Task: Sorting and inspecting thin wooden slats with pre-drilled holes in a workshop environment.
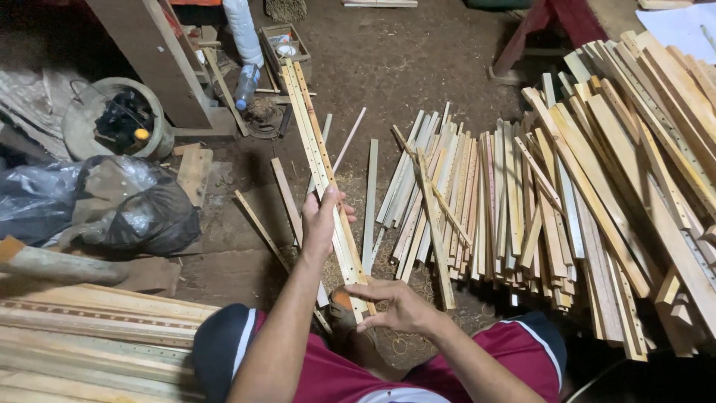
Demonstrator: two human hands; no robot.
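Observation:
My left hand (322, 220) grips the middle of a bundle of long pale wooden slats (312, 127) with small holes along them. The bundle points away from me toward the back of the workshop. My right hand (395, 304) holds the near end of the same bundle, fingers curled under it by my lap. A big heap of similar wooden slats (522, 201) lies on the dirt floor to the right of both hands. A few loose slats (371, 194) lie on the ground just beyond the bundle.
A stack of longer wooden strips (82, 336) lies at my lower left. Black plastic bags (142, 209) and a round basin (112, 119) sit at the left. A wooden post (149, 52), a plastic bottle (246, 82) and a small box (283, 41) stand at the back.

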